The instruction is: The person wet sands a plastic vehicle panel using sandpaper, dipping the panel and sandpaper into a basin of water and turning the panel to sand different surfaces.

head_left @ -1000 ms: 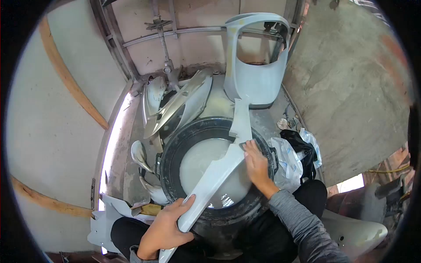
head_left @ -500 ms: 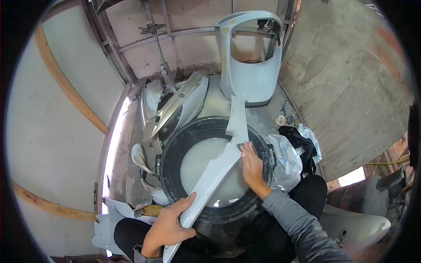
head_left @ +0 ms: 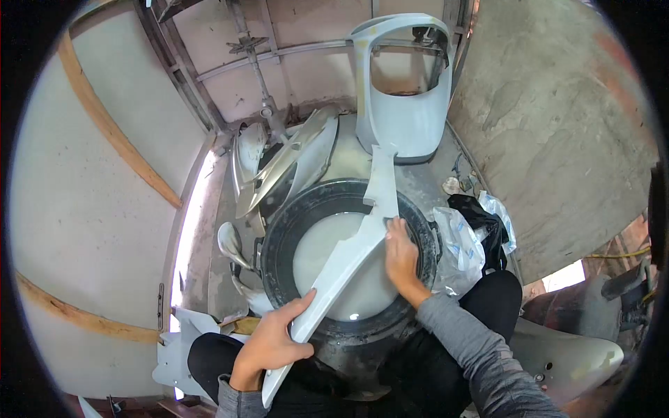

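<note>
A long white plastic panel point(head_left: 345, 261), like a piece of vehicle trim, slants across a black tub point(head_left: 279, 230) of cloudy whitish water point(head_left: 320, 244). My left hand point(head_left: 272, 343) is closed round the panel's lower end, thumb along its upper face. Against the right edge, near the bend below the narrower top piece, my right hand point(head_left: 402, 259) presses with fingers together. Whether a small thing lies beneath those fingertips is hidden. The panel is held above the water, and its far tip reaches beyond the tub's back rim.
A large pale grey shell point(head_left: 408, 122) stands behind the tub. Silver and grey panels point(head_left: 289, 164) lean at the back left. Clear and black plastic bags point(head_left: 463, 244) lie right of the tub; a grey curved part point(head_left: 568, 359) rests at lower right. A board point(head_left: 550, 125) stands along the right.
The view has shifted slightly, so the surroundings appear a little further right. Both hands keep nearly the same places on the panel; the right hand's fingers have moved slightly along its edge.
</note>
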{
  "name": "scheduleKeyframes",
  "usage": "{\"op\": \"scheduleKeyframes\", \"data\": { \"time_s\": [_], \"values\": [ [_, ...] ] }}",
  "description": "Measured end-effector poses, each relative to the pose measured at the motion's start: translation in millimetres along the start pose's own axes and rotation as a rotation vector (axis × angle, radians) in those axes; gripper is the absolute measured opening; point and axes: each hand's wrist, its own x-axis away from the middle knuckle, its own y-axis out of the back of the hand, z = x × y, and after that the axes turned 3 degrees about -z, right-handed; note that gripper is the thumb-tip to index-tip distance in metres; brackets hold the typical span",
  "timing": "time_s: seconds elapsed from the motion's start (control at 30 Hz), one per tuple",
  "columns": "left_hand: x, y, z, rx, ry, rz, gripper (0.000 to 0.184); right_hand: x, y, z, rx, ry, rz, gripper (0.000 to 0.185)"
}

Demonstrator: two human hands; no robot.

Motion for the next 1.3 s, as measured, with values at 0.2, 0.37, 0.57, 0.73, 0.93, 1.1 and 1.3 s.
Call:
{"op": "scheduleKeyframes", "data": {
  "time_s": [0.2, 0.37, 0.57, 0.73, 0.93, 1.1, 1.3],
  "values": [
    [3.0, 0.8, 5.5, -0.024, -0.036, -0.018, 0.089, -16.2, 9.6, 8.2, -0.031, -0.048, 0.051, 0.035],
    [-0.5, 6.2, 5.2, -0.043, 0.028, 0.017, 0.090, 12.1, 17.2, 43.7, -0.150, 0.089, 0.145, 0.033],
    [-1.2, 5.2, 4.4, -0.018, 0.007, -0.004, 0.091, 18.4, 9.7, 42.9, -0.134, 0.122, 0.127, 0.032],
    [0.2, 5.5, 3.2, -0.031, 0.032, -0.002, 0.091, -10.5, 9.3, 3.6, 0.000, 0.036, 0.011, 0.032],
    [0.9, 8.7, 7.4, -0.028, -0.002, 0.006, 0.092, -11.5, 9.4, -7.9, 0.016, 0.126, 0.022, 0.030],
    [-1.3, 8.8, 3.8, 0.028, 0.109, 0.029, 0.096, 4.8, 12.4, 16.7, -0.080, 0.168, 0.067, 0.034],
    [-1.5, 8.5, 7.2, 0.100, 0.132, 0.032, 0.096, 8.7, 17.1, 52.5, -0.168, 0.265, 0.166, 0.031]
  ]
}}
